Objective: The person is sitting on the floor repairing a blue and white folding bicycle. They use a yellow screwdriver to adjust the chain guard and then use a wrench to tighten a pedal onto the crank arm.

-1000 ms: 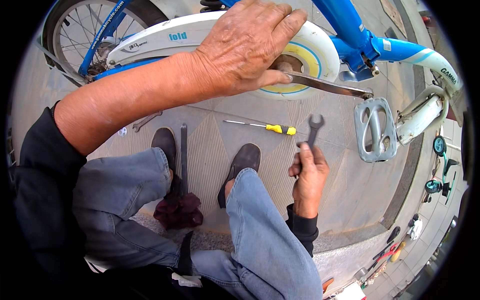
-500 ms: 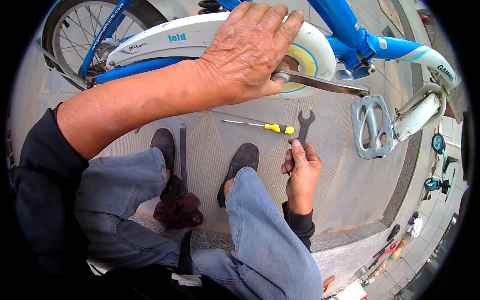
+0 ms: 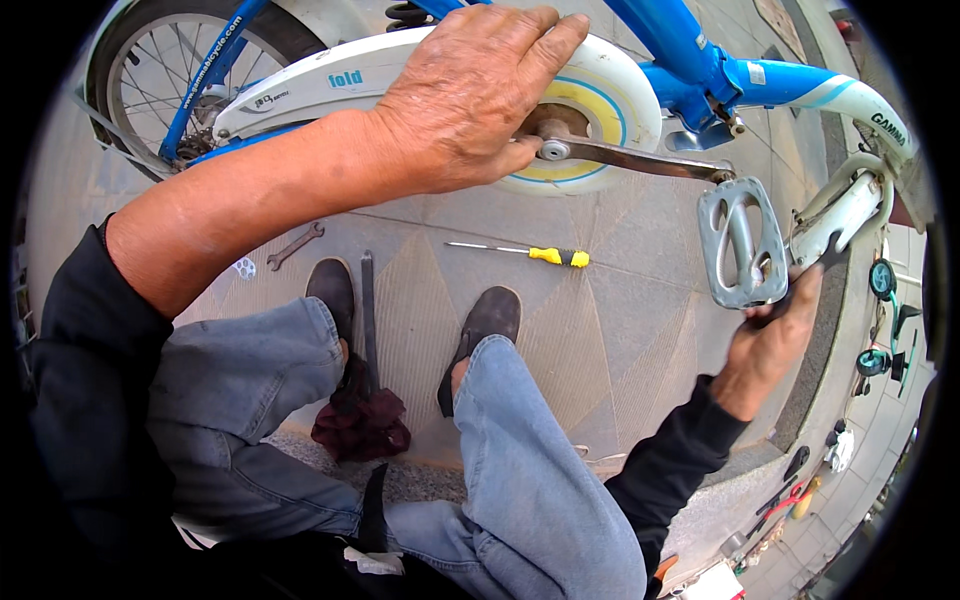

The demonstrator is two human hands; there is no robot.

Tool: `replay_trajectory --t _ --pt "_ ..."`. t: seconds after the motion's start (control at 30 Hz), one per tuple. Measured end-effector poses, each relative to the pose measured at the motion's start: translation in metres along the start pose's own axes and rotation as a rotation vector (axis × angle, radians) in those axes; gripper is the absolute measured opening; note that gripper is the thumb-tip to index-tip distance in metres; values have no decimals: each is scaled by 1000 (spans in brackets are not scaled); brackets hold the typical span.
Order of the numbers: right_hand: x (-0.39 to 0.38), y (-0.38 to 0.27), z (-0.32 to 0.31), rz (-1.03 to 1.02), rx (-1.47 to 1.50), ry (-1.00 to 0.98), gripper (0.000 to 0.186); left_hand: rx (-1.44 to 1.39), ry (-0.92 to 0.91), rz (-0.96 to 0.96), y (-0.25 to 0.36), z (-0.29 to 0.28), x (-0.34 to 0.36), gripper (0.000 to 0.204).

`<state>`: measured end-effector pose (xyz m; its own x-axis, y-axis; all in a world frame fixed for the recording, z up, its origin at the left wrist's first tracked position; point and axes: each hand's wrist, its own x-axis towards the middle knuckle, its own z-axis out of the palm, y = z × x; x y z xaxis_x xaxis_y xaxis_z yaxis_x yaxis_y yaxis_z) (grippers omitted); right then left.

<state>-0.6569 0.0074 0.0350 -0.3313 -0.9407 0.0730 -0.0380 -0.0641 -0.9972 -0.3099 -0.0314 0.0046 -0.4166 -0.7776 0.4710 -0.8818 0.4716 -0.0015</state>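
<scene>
A blue and white bicycle has a white chain guard [image 3: 300,85], and my left hand [image 3: 475,95] lies over its round front part. The fingers of that hand are stretched out and its thumb is beside the crank arm's [image 3: 640,160] inner end. My right hand [image 3: 770,335] is closed round a dark open-ended wrench [image 3: 831,250], beside the grey pedal [image 3: 742,243]. The wrench's jaw points up in front of the white tube [image 3: 835,215]; I cannot tell whether it touches the pedal. My right fingers are partly hidden behind the pedal.
On the paving lie a yellow-handled screwdriver [image 3: 555,257], a smaller wrench [image 3: 296,246] and a dark flat bar [image 3: 369,320]. A dark red cloth [image 3: 362,425] is between my feet. Several tools, including red-handled ones [image 3: 787,500], and a small teal-wheeled thing [image 3: 882,280] are at the right.
My right hand has carried the wrench rightward from beside the screwdriver to the pedal. My left hand has shifted slightly left on the chain guard, uncovering more of the crank's inner end.
</scene>
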Motion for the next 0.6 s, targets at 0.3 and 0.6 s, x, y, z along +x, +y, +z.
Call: replay_trajectory --t 0.3,0.6 --pt "10 -44 57 82 -439 -217 65 3 -30 21 -5 -6 -2 87" --pt "15 -44 53 64 -533 -130 88 -124 -16 29 -10 -4 0 86"
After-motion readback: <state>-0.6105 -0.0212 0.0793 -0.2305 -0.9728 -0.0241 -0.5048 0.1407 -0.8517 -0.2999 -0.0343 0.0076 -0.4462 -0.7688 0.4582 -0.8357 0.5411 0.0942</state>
